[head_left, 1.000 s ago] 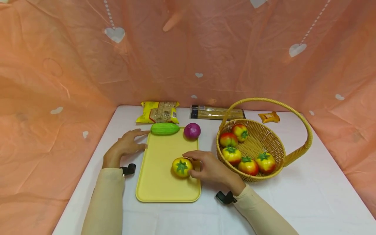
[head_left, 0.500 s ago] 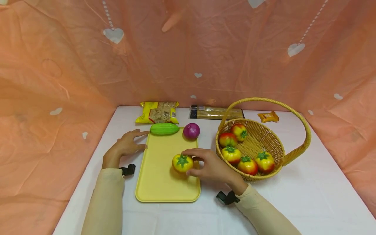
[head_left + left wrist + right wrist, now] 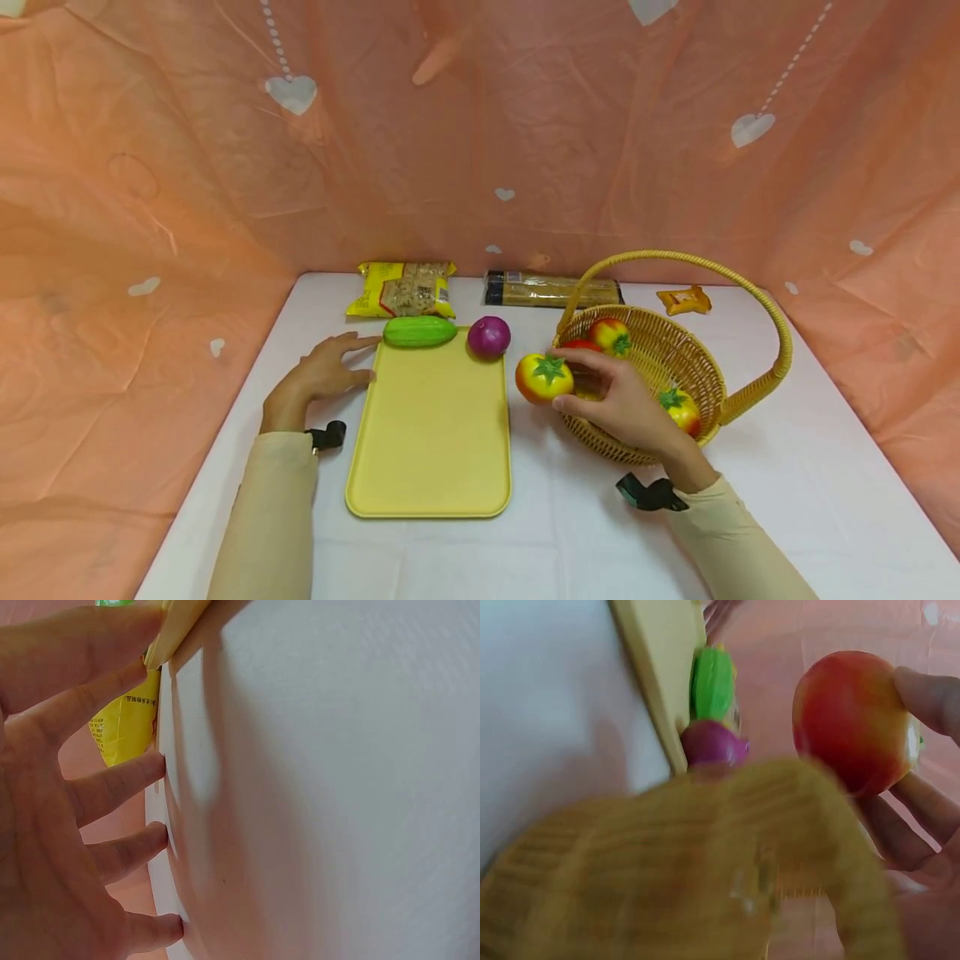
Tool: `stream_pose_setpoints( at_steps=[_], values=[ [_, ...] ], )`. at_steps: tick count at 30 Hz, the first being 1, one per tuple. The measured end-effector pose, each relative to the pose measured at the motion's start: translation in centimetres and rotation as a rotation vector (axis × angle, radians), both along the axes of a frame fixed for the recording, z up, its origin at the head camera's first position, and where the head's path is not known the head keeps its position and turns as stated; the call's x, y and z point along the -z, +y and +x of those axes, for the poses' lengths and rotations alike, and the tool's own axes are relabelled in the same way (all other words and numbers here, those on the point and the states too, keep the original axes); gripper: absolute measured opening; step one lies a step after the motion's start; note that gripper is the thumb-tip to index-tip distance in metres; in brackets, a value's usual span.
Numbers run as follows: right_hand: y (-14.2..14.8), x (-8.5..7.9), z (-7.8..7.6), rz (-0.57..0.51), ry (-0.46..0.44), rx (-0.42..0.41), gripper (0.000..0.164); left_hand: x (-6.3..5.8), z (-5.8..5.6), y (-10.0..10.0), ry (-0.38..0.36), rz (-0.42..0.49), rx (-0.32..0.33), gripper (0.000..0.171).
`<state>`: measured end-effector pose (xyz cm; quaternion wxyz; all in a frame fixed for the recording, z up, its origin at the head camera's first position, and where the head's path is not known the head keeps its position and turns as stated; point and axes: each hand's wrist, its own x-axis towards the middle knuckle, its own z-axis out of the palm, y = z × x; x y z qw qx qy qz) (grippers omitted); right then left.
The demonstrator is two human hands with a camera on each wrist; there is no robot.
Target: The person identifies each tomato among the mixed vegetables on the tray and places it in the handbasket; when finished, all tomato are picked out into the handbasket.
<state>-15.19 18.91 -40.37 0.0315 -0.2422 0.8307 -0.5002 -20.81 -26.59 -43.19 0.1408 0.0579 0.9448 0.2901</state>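
My right hand (image 3: 626,404) pinches a yellow-and-red tomato (image 3: 542,383) with a green leafy top between thumb and fingers. The tomato is held up beside the left rim of a wicker basket (image 3: 686,354). In the right wrist view its red side (image 3: 847,720) shows above the blurred basket (image 3: 630,877). Other tomatoes lie in the basket, some hidden behind the hand. My left hand (image 3: 322,371) stays at the left edge of a yellow tray (image 3: 427,433), its fingers extended. The left wrist view shows the thumb and index finger right at the tray edge (image 3: 184,626), other fingertips on the tablecloth.
A ribbed green cucumber-like vegetable (image 3: 420,332) and a purple onion (image 3: 489,337) lie at the tray's far end. Behind stand a yellow bag (image 3: 405,289), a pack of dry noodles (image 3: 555,289) and an orange wrapped snack (image 3: 684,300). The basket's tall handle (image 3: 783,342) arches over it.
My right hand has lifted the tomato off the tray and carried it right to the basket's rim. The left hand has stayed put.
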Motion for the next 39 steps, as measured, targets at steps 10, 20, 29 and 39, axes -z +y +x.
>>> stream_pose_setpoints(
  at_steps=[10,20,29,39],
  values=[
    [5.6,-0.1,2.0,0.002,-0.06,0.052,0.05,0.1,0.0,0.0,0.009,0.0,0.0,0.069],
    [8.2,-0.9,2.6,0.234,0.002,0.047,0.049,0.1,-0.1,0.0,0.006,-0.005,0.001,0.069],
    [7.6,-1.3,2.2,0.447,0.145,0.081,0.052,0.3,-0.1,0.0,0.005,0.001,0.001,0.068],
    [5.9,-0.4,1.5,0.493,0.218,0.094,0.053,0.1,-0.1,-0.1,-0.01,0.009,-0.013,0.069]
  ],
)
